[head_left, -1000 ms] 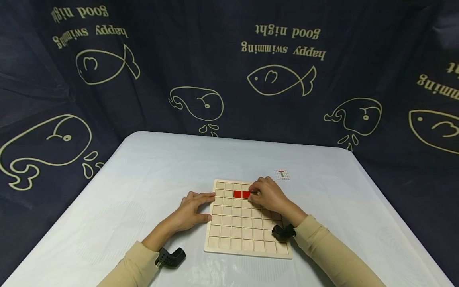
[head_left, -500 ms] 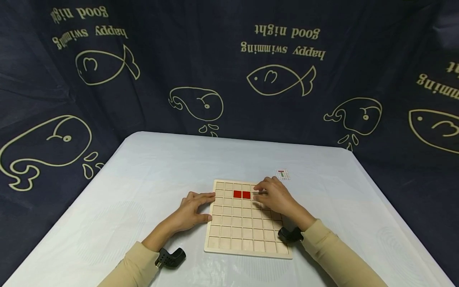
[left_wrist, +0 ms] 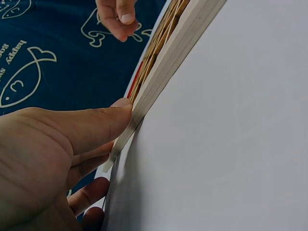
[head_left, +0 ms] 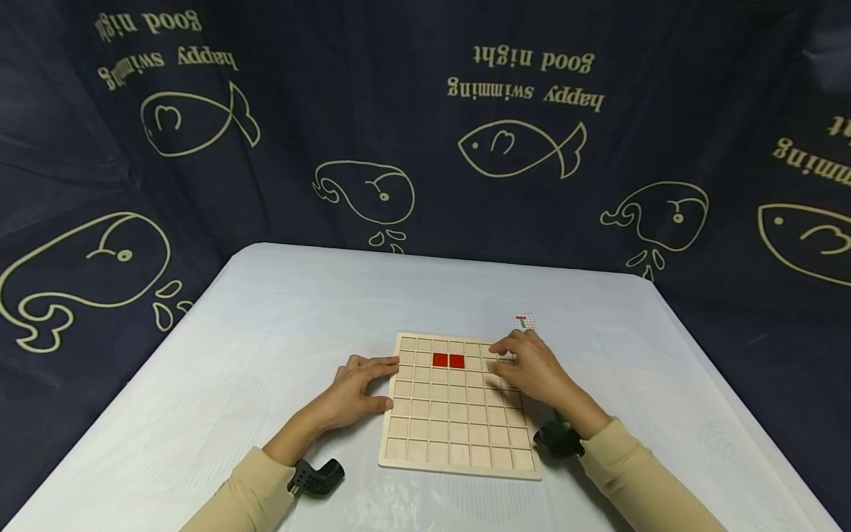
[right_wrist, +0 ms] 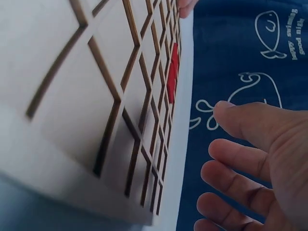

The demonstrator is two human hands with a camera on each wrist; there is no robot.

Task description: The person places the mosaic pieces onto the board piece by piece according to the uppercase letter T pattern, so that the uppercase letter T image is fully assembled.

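A square-celled wooden grid board [head_left: 439, 410] lies on the white table. Two red square tiles [head_left: 448, 360] sit side by side in its second row from the far edge; in the right wrist view the red tiles [right_wrist: 172, 79] appear at a steep slant. My left hand [head_left: 352, 390] touches the board's left edge, its thumb [left_wrist: 106, 122] resting against the side of the frame in the left wrist view. Over the far right part of the board hovers my right hand [head_left: 533, 369]. Its thumb and fingers [right_wrist: 236, 156] are apart, with nothing seen between them.
A small card [head_left: 523, 321] printed with a grid and a red and green T-like pattern lies beyond the board's far right corner, partly behind the right hand. The white-covered table [head_left: 312, 295] meets a dark fish-patterned curtain [head_left: 286, 199] at the back.
My right hand has drawn away from the second red tile toward the right, leaving both tiles in full view. The left hand and the board have stayed where they were.
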